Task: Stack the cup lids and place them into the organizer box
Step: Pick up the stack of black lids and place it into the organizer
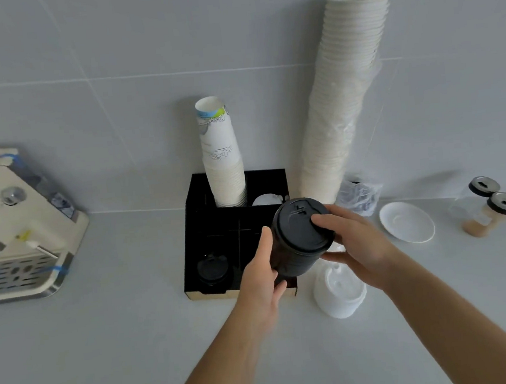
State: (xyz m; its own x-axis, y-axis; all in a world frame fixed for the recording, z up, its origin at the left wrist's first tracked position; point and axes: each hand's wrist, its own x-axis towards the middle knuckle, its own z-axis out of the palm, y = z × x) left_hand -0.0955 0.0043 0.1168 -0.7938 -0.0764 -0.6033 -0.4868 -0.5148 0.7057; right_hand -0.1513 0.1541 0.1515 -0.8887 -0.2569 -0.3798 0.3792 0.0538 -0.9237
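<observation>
black lid stack (298, 240): tilted, held over black organizer box (199, 227); left hand (261, 278) and right hand (354, 244) each closed around it.

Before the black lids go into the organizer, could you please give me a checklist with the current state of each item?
1. Stack of black plastic cup lids held by both hands, left hand and right hand: ok.
2. Grip on the stack's sides and top: ok.
3. Stack upright: not ok, tilted.
4. Front-left compartment of the black organizer box free: not ok, black lids already there.
5. Compartment under the stack free: cannot tell.
6. White lids stowed: not ok, on the counter.
</observation>
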